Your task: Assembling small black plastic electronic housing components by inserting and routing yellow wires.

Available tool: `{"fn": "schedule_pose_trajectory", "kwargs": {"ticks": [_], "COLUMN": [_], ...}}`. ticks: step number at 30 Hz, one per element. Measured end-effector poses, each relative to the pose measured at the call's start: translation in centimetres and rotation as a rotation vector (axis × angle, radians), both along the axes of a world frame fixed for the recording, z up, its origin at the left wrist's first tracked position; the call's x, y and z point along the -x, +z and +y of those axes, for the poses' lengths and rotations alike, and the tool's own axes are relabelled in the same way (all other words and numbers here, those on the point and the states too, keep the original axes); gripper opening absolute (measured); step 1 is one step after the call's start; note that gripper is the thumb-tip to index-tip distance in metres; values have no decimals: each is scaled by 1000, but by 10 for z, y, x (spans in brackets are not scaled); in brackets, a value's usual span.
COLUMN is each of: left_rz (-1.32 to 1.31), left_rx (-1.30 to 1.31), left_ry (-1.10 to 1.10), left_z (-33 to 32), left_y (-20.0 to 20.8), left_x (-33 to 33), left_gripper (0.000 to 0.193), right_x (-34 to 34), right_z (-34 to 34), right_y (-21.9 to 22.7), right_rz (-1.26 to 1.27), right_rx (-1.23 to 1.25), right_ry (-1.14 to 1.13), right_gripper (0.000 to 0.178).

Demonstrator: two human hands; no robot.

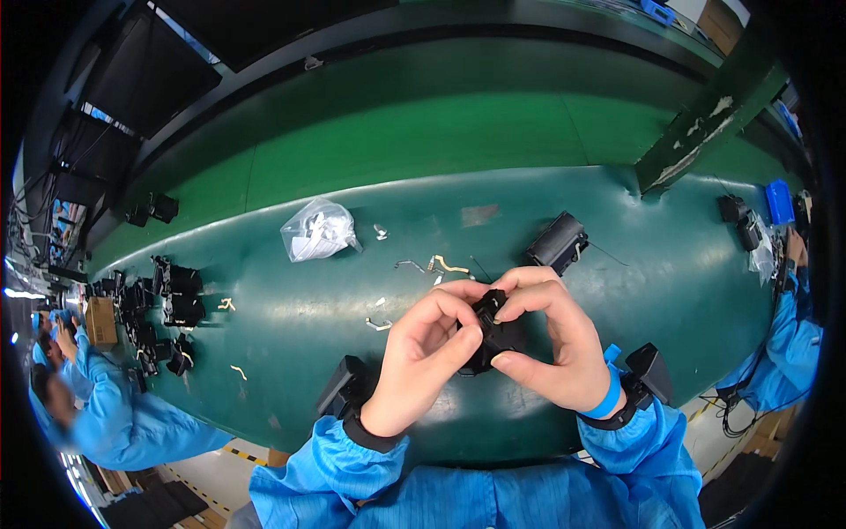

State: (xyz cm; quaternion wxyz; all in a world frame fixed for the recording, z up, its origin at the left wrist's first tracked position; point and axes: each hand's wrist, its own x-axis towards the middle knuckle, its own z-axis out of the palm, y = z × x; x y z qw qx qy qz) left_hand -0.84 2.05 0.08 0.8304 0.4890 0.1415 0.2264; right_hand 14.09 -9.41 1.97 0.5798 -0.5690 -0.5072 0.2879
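Between my two hands I hold a small black plastic part (484, 346) above the green table. My left hand (432, 344) grips its left side, thumb and fingers pressed against it. My right hand (555, 339) pinches its right side and top edge with thumb and fingertips. Much of the part is hidden behind my fingers, so its exact kind does not show. Just beyond my right hand lies a black box-shaped unit (557, 242) with a thin wire. Past my left hand are cream-coloured flex cable strips (451, 266).
A clear plastic bag (319, 231) with white pieces lies further back. Several black units (181, 295) are piled at the left, near a cardboard box (101, 321). Blue-sleeved people sit at the left (123, 419) and right (784, 344). A green post (709, 128) rises at the back right.
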Motion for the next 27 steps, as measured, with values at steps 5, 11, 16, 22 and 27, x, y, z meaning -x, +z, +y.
{"fn": "schedule_pose_trajectory", "kwargs": {"ticks": [5,11,16,22,27], "left_rz": [115,131,118,227,311], "left_rx": [130,176,-40,-666,-1065], "left_ry": [14,48,165,250,339], "left_z": [-2,-5,-11,1,11], "left_y": [5,3,2,13,18], "left_x": [1,2,-1,0,8], "left_gripper": [7,10,8,8,10], "right_x": [2,3,2,2,8], "right_z": [0,0,-1,1,6], "right_y": [-3,-5,-2,-1,0], "right_rz": [0,-16,-59,-52,-43], "right_rx": [18,47,63,53,45], "right_ry": [27,42,62,47,85], "right_gripper": [36,33,31,28,25]}}
